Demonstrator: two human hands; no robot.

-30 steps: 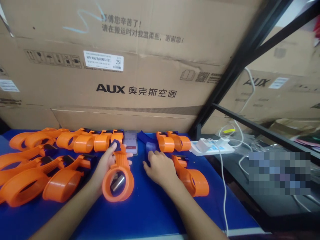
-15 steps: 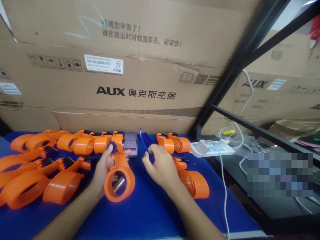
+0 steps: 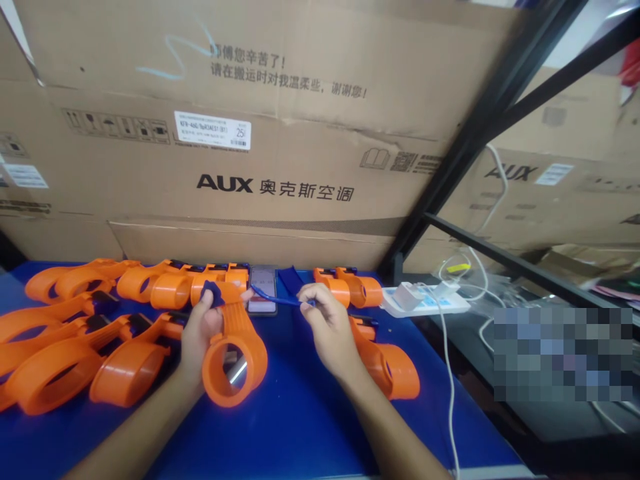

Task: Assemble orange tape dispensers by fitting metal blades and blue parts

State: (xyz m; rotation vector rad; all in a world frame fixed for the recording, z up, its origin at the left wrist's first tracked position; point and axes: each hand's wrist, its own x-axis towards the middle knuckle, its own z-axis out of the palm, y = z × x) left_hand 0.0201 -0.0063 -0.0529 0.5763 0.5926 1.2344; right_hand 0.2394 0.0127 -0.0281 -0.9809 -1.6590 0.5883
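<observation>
My left hand [image 3: 199,337] is closed around the handle end of an orange tape dispenser [image 3: 256,357], its round ring turned toward me. A dark blue part [image 3: 212,291] shows at the handle by my thumb. In a pinch, my right hand [image 3: 329,330] grips one end of a thin blue plastic strip [image 3: 277,300]. The strip's other end reaches left to the dispenser's top, near my left fingertips; whether it touches is unclear. Behind my right hand lies a dark blue flat piece [image 3: 290,280]. A phone [image 3: 263,283] lies behind the strip.
Several orange dispensers [image 3: 133,373] lie along the left, with more [image 3: 400,370] at the right, on the blue tabletop [image 3: 280,427]. A large cardboard box [image 3: 280,147] stands behind. A white power strip [image 3: 430,298] with cables and a black metal frame [image 3: 450,180] are at the right.
The blue strip has swung from nearly upright to lying sideways, its free end now at the dispenser. My right hand has turned and shifted slightly right; my left hand still holds the dispenser.
</observation>
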